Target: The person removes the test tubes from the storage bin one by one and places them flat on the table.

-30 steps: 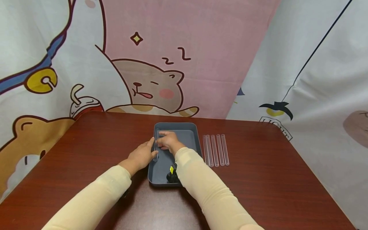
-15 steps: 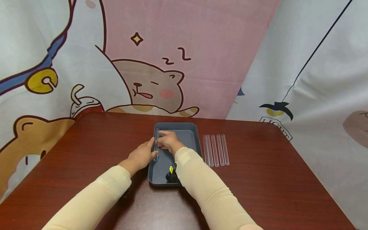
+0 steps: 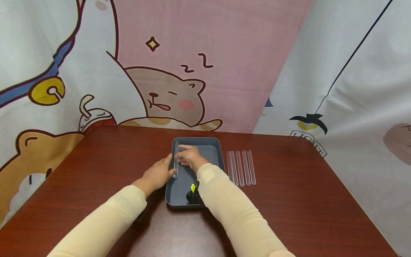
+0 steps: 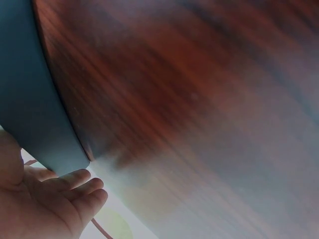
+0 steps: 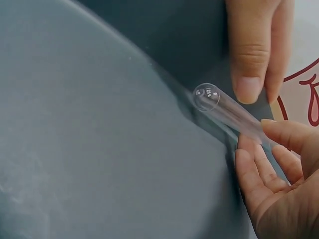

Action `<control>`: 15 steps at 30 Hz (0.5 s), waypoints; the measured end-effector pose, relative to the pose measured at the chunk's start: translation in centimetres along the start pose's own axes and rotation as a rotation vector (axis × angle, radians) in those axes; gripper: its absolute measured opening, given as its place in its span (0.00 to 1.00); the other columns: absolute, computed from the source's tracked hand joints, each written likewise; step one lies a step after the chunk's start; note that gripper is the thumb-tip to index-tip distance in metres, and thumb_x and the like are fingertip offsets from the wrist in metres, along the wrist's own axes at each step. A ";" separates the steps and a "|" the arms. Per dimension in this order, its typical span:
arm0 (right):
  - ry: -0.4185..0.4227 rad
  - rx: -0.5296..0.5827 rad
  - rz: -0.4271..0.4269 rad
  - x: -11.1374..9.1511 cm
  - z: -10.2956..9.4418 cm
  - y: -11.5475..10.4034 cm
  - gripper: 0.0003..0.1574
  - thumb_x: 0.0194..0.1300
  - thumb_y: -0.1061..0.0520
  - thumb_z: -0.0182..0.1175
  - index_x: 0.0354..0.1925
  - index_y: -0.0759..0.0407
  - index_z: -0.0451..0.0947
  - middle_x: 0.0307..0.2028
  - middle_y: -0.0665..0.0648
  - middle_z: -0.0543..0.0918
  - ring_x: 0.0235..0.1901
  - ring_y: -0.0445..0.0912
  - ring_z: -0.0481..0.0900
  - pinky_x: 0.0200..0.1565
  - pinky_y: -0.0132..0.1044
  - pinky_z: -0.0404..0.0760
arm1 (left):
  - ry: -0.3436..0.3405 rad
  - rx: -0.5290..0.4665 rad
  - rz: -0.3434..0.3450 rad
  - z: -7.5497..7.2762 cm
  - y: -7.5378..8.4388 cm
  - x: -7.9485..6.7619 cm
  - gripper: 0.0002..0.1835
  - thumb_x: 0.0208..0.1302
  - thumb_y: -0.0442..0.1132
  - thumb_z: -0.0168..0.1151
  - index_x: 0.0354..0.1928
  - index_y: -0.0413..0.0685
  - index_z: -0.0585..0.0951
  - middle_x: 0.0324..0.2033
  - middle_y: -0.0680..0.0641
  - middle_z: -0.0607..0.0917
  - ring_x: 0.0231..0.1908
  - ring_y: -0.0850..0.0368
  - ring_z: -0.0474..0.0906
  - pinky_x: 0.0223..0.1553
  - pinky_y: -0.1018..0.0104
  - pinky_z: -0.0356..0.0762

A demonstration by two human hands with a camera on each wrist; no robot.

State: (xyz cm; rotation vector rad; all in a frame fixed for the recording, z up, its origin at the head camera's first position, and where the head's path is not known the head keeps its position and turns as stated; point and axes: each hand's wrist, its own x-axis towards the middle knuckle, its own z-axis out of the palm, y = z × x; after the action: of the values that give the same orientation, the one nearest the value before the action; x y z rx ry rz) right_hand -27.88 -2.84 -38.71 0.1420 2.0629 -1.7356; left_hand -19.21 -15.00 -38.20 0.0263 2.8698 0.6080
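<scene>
Between the thumb and fingers of my right hand (image 3: 190, 156) is a clear test tube (image 5: 234, 115), pinched over the left side of a dark grey tray (image 3: 205, 140). Its rounded end points toward me and lies close over the tray's inner wall in the right wrist view. My left hand (image 3: 156, 175) rests at the tray's left rim with fingers extended, its thumb near the tube's closer end. In the left wrist view, its fingers (image 4: 88, 191) are at the outer wall of the tray.
Several clear test tubes (image 3: 244, 167) lie in a row on the brown table (image 3: 305, 200), right of the tray. A black object with a yellow mark (image 3: 192, 194) shows by the right sleeve (image 3: 231, 203). A printed cloth (image 3: 231, 64) hangs behind the table.
The test tube has shifted slightly right and away from me, along with my right hand. My left hand and the row of tubes have stayed put.
</scene>
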 end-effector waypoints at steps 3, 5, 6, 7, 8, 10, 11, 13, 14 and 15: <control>-0.006 0.005 -0.001 -0.1 -0.4 -0.2 0.32 0.62 0.67 0.63 0.63 0.51 0.75 0.44 0.61 0.86 0.35 0.47 0.85 0.38 0.38 0.84 | 0.001 0.001 0.002 0.0 0.0 0.0 0.39 0.73 0.49 0.52 0.76 0.40 0.49 0.68 0.34 0.64 0.67 0.39 0.62 0.59 0.42 0.68; -0.005 0.012 -0.001 -0.1 -0.8 -0.3 0.32 0.62 0.67 0.63 0.64 0.51 0.74 0.45 0.61 0.86 0.35 0.47 0.86 0.40 0.39 0.84 | 0.001 0.000 0.000 0.0 0.0 0.0 0.39 0.73 0.49 0.52 0.75 0.40 0.49 0.69 0.34 0.64 0.67 0.39 0.62 0.60 0.42 0.68; -0.004 0.012 -0.002 -0.1 -0.9 -0.4 0.33 0.62 0.67 0.63 0.64 0.51 0.74 0.45 0.61 0.86 0.35 0.47 0.85 0.41 0.39 0.84 | -0.002 -0.005 -0.003 0.0 0.0 0.0 0.39 0.73 0.49 0.52 0.76 0.41 0.48 0.69 0.34 0.63 0.68 0.39 0.61 0.60 0.42 0.67; -0.001 0.014 -0.002 -0.1 -1.1 -0.4 0.33 0.62 0.67 0.63 0.64 0.51 0.74 0.46 0.61 0.85 0.35 0.47 0.85 0.41 0.40 0.84 | -0.003 -0.007 -0.005 0.1 0.0 0.0 0.39 0.73 0.49 0.52 0.76 0.41 0.48 0.69 0.35 0.63 0.68 0.39 0.61 0.60 0.41 0.67; 0.003 0.014 0.000 -0.1 -1.3 -0.4 0.33 0.61 0.67 0.63 0.64 0.51 0.74 0.46 0.61 0.85 0.35 0.47 0.85 0.42 0.41 0.83 | -0.006 -0.006 -0.006 0.0 0.0 0.0 0.39 0.73 0.49 0.52 0.76 0.41 0.48 0.69 0.35 0.63 0.68 0.39 0.61 0.60 0.41 0.67; 0.007 0.013 0.001 -0.1 -1.6 -0.5 0.34 0.61 0.67 0.63 0.65 0.50 0.73 0.47 0.61 0.85 0.35 0.46 0.85 0.43 0.41 0.83 | -0.008 -0.005 -0.009 0.0 0.0 0.0 0.39 0.73 0.49 0.52 0.76 0.41 0.47 0.70 0.35 0.62 0.68 0.38 0.60 0.61 0.41 0.66; 0.009 0.011 -0.001 -0.2 -1.8 -0.6 0.34 0.61 0.67 0.64 0.65 0.51 0.73 0.47 0.61 0.85 0.35 0.46 0.85 0.43 0.41 0.83 | -0.009 -0.007 -0.011 0.0 0.0 0.0 0.39 0.73 0.49 0.52 0.76 0.41 0.47 0.70 0.35 0.62 0.68 0.39 0.60 0.61 0.41 0.66; 0.014 0.009 -0.001 -0.2 -2.1 -0.7 0.34 0.61 0.67 0.64 0.65 0.51 0.73 0.46 0.61 0.85 0.35 0.46 0.85 0.42 0.40 0.83 | -0.007 -0.003 -0.009 0.0 0.0 0.0 0.39 0.73 0.48 0.52 0.76 0.40 0.48 0.70 0.35 0.62 0.68 0.38 0.60 0.61 0.41 0.66; 0.016 0.008 -0.003 -0.3 -2.2 -0.8 0.34 0.61 0.67 0.64 0.65 0.50 0.73 0.46 0.61 0.85 0.34 0.45 0.84 0.41 0.39 0.83 | -0.006 -0.003 -0.008 0.0 0.1 0.0 0.39 0.73 0.48 0.52 0.76 0.40 0.48 0.69 0.34 0.62 0.68 0.38 0.60 0.61 0.41 0.65; 0.018 0.012 -0.006 -0.3 -2.3 -0.9 0.34 0.61 0.67 0.64 0.64 0.51 0.73 0.46 0.61 0.85 0.34 0.45 0.84 0.41 0.39 0.83 | -0.004 -0.002 -0.006 0.0 0.1 -0.1 0.39 0.73 0.48 0.52 0.76 0.40 0.48 0.69 0.34 0.62 0.68 0.38 0.60 0.61 0.41 0.65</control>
State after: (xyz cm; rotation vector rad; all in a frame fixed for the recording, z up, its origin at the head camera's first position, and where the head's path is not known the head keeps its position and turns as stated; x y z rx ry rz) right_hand -28.49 -0.75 -37.47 0.1562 2.0683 -1.7563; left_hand -19.16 -14.95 -38.15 0.0180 2.8643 0.6090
